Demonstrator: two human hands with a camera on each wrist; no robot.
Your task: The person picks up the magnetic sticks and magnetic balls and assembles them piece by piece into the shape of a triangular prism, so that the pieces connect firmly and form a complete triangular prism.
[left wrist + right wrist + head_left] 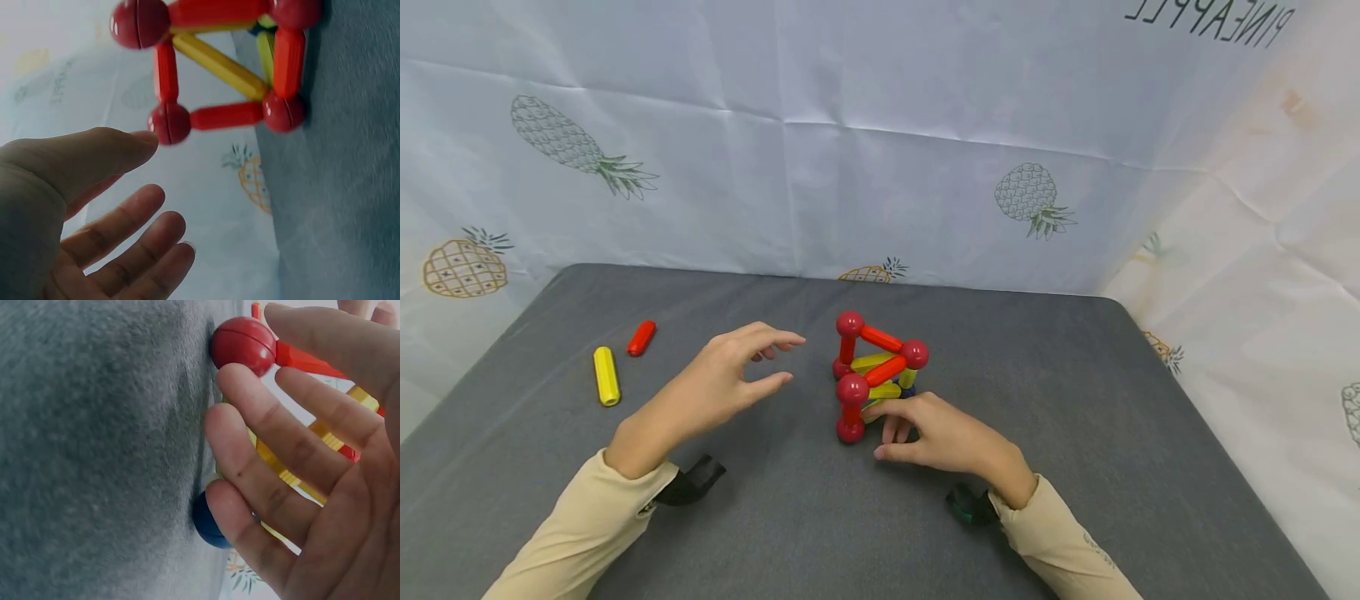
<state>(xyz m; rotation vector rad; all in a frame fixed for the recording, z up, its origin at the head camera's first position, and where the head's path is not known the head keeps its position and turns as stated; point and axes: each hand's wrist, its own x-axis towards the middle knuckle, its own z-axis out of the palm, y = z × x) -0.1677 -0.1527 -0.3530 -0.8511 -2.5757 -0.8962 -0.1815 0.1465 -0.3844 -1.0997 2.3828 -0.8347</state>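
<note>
A frame of red balls and rods (pixel 886 371), with yellow rods (pixel 872 362) among them, stands on the grey table in the head view. My left hand (pixel 722 375) is held up to its left, thumb and fingers spread apart with nothing between them. In the left wrist view, that thumb overlaps a red ball (pixel 169 123) of the frame. Close against the frame's near right side is my right hand (pixel 936 433), its index fingertip at the lower yellow rods. Its fingers lie loosely extended between a red ball (pixel 244 345) and a blue ball (pixel 210 522) in the right wrist view.
A loose yellow rod (pixel 606 377) and a shorter red rod (pixel 642 338) lie on the left of the grey table (pixel 1075 400). Behind and to the right hangs a pale cloth (pixel 880 75) printed with pineapples. Black straps (pixel 696 481) are around both wrists.
</note>
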